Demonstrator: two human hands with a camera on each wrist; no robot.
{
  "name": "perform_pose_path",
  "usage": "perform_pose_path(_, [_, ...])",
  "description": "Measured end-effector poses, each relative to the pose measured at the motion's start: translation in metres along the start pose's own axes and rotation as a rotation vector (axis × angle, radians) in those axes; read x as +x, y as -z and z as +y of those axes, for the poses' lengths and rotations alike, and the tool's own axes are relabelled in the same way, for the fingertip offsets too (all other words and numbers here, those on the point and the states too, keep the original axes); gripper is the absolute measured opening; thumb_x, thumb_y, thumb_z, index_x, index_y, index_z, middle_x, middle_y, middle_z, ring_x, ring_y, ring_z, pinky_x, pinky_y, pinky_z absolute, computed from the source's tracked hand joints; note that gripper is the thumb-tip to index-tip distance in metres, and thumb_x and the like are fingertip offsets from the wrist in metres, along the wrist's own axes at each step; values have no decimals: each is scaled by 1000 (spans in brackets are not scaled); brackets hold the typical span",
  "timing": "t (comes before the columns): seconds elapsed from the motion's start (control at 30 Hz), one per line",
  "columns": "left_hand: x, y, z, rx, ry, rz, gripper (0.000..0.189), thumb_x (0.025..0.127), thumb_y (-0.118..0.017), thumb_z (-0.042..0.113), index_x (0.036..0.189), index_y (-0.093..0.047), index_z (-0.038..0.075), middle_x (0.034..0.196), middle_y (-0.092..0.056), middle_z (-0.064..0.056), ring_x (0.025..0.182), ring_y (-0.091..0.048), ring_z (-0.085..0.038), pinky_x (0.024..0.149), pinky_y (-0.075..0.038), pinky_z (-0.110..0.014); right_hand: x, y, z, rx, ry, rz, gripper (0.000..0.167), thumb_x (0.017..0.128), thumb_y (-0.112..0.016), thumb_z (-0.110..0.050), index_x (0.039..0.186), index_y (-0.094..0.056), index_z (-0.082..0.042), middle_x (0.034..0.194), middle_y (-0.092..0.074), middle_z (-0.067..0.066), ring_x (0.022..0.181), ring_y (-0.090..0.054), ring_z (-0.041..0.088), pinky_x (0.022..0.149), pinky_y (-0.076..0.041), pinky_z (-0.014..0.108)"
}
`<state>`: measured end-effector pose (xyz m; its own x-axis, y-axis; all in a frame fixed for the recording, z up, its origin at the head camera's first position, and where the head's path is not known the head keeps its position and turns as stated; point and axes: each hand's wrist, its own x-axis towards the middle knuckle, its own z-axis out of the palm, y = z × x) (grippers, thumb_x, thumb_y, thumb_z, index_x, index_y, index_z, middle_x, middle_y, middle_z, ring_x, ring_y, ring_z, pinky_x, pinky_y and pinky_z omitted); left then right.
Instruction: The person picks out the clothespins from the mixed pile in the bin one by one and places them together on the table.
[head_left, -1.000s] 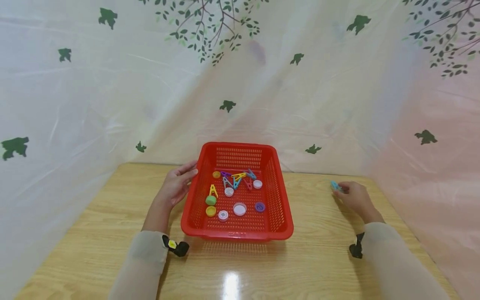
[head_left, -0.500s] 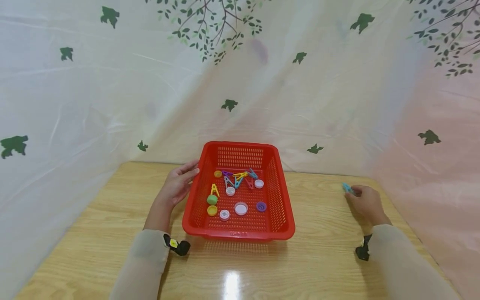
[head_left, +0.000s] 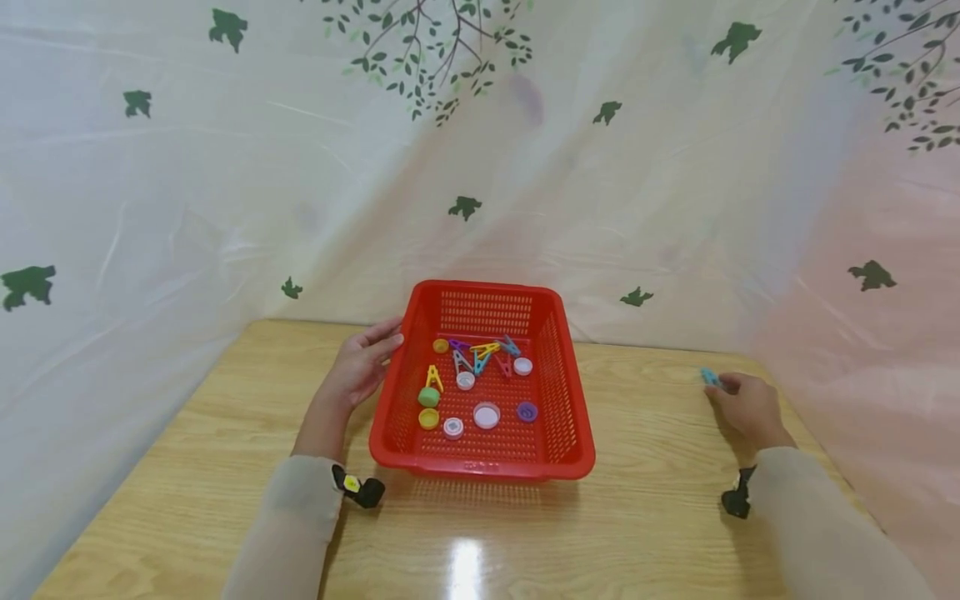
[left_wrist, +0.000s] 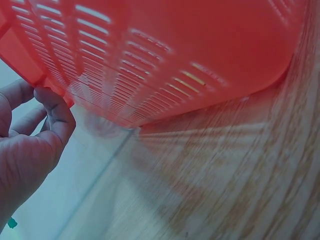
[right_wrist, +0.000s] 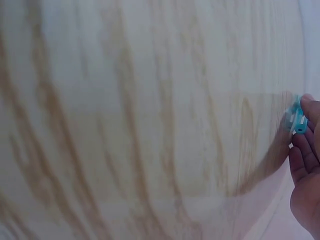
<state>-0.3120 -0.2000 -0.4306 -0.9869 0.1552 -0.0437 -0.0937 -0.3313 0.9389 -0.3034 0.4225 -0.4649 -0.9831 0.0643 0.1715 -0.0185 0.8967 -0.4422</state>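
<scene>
The red basket [head_left: 480, 469] of caps [head_left: 487, 416] and clips [head_left: 433, 377] stands on the counter [head_left: 645, 475] between your left hand [head_left: 360, 368], curled on its rim, and your right hand [head_left: 753, 410], pinching a blue clip [head_left: 709, 377].

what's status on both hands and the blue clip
Left hand gripping red basket by its rim. Right hand pinching blue clip, right of basket. Basket wall between it and other clips.

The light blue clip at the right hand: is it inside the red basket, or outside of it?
Outside: the head view shows the light blue clip pinched in the right hand, well apart from the red basket.
</scene>
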Motion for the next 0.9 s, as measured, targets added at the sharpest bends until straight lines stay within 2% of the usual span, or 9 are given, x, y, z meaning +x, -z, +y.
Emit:
perform_pose_path(0.5, [-1,-2,1,1,9,9,52,102,-64,16,152,-50,13,150,-52,-13,122,-62,-25,96,-57,-37,1,4,3,13,-26,-48,59,105,-58,-35,131,-55,18,125,-59,40,113,-55,59,93,-48,67])
perform_pose_path(0.9, [0,-2,0,-13,6,17,49,103,-63,14,150,-52,11,147,-54,-13,116,-65,-22,94,-58,-36,-1,10,7,16,-16,-40,66,103,-58,-42,129,-56,19,124,-60,39,113,-55,58,92,-48,67])
